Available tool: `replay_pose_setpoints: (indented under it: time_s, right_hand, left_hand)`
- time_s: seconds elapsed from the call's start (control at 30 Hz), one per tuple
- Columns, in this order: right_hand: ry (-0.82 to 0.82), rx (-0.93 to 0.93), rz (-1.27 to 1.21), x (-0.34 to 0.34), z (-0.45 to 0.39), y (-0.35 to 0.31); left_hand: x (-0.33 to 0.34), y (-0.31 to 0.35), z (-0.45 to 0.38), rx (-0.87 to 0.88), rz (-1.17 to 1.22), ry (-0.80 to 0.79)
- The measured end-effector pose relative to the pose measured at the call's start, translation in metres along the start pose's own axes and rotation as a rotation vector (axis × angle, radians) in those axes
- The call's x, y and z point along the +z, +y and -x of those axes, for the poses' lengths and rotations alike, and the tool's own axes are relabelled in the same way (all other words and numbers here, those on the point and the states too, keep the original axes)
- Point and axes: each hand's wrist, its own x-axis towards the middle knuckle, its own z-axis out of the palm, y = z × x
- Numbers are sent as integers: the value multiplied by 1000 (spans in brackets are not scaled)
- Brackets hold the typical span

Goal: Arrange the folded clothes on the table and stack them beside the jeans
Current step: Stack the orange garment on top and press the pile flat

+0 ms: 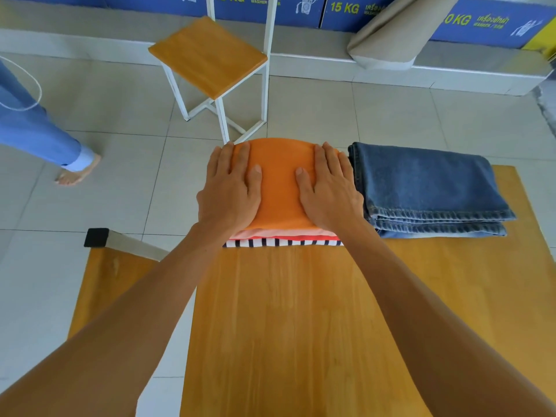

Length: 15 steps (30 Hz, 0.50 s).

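Observation:
A stack of folded clothes stands at the far edge of the wooden table (285, 311). An orange garment (279, 176) lies on top. Under it show a pale pink layer, a red layer and a black-and-white striped piece (282, 243). Folded blue jeans (427, 188) lie directly to the right, touching the stack. My left hand (231, 188) rests flat on the left side of the orange garment, fingers spread. My right hand (329, 188) presses flat on its right side, next to the jeans. Neither hand grips anything.
A second wooden surface (111, 284) with a black-capped metal leg (99, 237) sits lower left. Beyond the table stands a white-framed wooden stool (207, 55) on tiled floor. Another person's leg in blue trousers (30, 130) is at far left. Blue washer boxes (346, 10) line the back.

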Motion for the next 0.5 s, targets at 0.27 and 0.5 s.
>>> replay_pose_setpoints:
  time_s: [0.27,0.5]
  right_hand:
    - [28,9,0,2,5,-1]
    - [20,14,-286,-32,6,11]
  left_hand:
    - [2,-1,4,-2,4,3]
    - [-19,-11,7,-305,404,87]
